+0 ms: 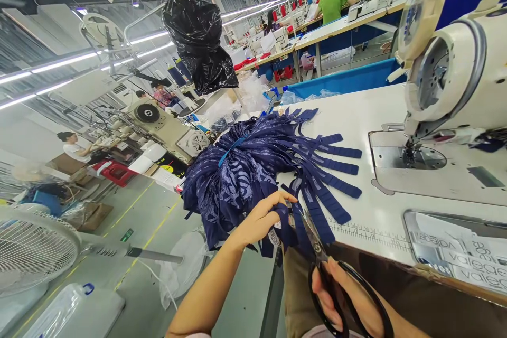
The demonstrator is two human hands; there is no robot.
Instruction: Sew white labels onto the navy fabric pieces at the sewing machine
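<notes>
Grip: left hand [259,220] pinches navy fabric strips [277,169] | right hand [340,296] closed through scissors [317,245] handles

Pretty bright overall, light coming from long ceiling tubes [71,60]. Heavy fisheye bending at the edges, soft shadows, slight glare on the white desk [368,116].

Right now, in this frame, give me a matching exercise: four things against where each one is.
1. black-handled metal scissors
2. black plastic bag
3. white sewing machine
4. bundle of navy patterned fabric strips

a. hanging overhead
b. heaped at the white table's left edge
c. in the right hand
d. standing on the table, right side

Pairs: 1-c, 2-a, 3-d, 4-b
</notes>
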